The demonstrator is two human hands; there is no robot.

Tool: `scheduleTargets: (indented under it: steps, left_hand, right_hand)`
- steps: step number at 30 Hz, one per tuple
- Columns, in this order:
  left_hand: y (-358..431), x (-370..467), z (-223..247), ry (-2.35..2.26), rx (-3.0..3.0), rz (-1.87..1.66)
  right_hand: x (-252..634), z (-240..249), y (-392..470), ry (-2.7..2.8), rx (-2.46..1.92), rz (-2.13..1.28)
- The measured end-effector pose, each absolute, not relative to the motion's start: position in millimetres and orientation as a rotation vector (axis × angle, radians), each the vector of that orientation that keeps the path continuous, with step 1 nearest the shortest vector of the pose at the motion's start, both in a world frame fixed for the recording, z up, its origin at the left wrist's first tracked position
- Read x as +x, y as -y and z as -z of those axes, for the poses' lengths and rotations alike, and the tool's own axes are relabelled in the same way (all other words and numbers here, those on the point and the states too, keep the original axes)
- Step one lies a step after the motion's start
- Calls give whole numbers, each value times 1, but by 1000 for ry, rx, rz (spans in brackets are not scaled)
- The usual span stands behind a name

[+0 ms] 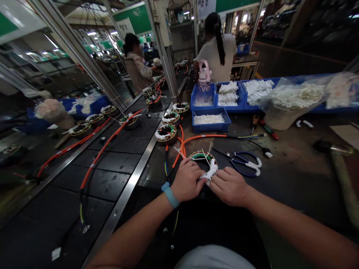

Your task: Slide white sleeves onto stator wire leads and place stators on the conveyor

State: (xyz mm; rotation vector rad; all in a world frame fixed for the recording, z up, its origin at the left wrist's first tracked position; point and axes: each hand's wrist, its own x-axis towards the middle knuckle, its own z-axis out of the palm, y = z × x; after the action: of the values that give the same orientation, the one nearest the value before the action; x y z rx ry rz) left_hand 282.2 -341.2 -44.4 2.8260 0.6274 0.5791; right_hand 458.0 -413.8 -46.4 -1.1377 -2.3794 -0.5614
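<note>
A ring-shaped motor stator [196,154] with green and copper windings sits on the bench in front of me. Thin white cable ties [206,157] stick up from it, and white sleeving [211,170] is bunched on its near right rim. My left hand [188,180] is closed over the near left rim, thumb against the white bunch. Closed beside it, my right hand [228,186] pinches the sleeving's right end; its fingertips are partly hidden. Orange cables [183,144] lie behind the stator. Blue-handled scissors [245,164] lie just to its right.
Several stators [166,134] stand on the bench's left edge, beside a conveyor [112,160] carrying more stators and orange cables. Behind are a blue tray of ties [211,127], blue bins of white tubes [221,108] and a filled bag [291,101]. Cutters [269,130] lie right. Two people sit further back.
</note>
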Motion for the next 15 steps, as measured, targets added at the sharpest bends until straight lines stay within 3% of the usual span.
scheduleTargets:
  steps: [3,8,15]
  left_hand:
    - [336,283,45,-571,2861,-495]
    - [335,283,50,-571,2877,-552]
    - [336,282,60,-574,2838,-664]
  right_hand:
    - [463,38,396,2360,-1210,540]
    - [469,44,391,2442,-1245,146]
    - [462,69,388,2330,-1283,343]
